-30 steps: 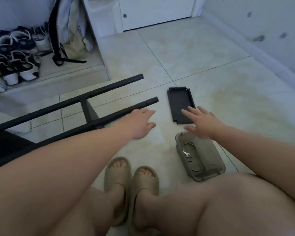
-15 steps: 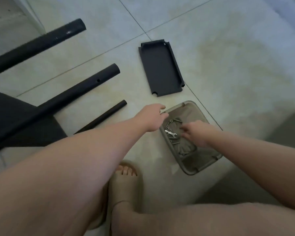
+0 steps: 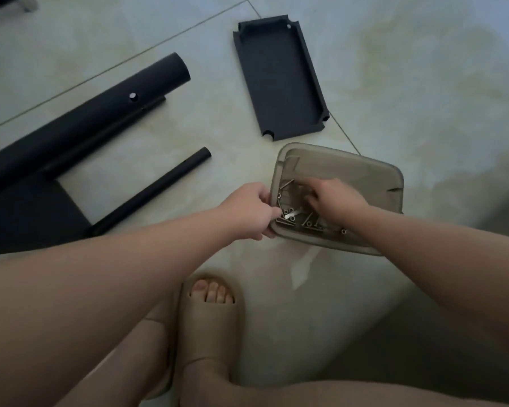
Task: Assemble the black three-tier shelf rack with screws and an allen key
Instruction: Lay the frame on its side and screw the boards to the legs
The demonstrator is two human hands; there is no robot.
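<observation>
A translucent grey-brown tub sits on the floor tiles and holds several screws, nuts and a small flat wrench. My left hand grips the tub's left rim. My right hand reaches inside it with curled fingers among the screws; whether it has picked one up is hidden. A black shelf tray lies upturned just beyond the tub. To the left, the partly built black rack lies on its side with a thick post, and a thinner loose tube lies beside it.
My sandalled feet stand directly below the tub, with my knees at the bottom of view. Pale floor tiles stretch to the right of the shelf tray and tub.
The view has dropped closer to the floor. My left hand moved from near the tub's corner onto its left rim, and my right hand went deeper among the screws.
</observation>
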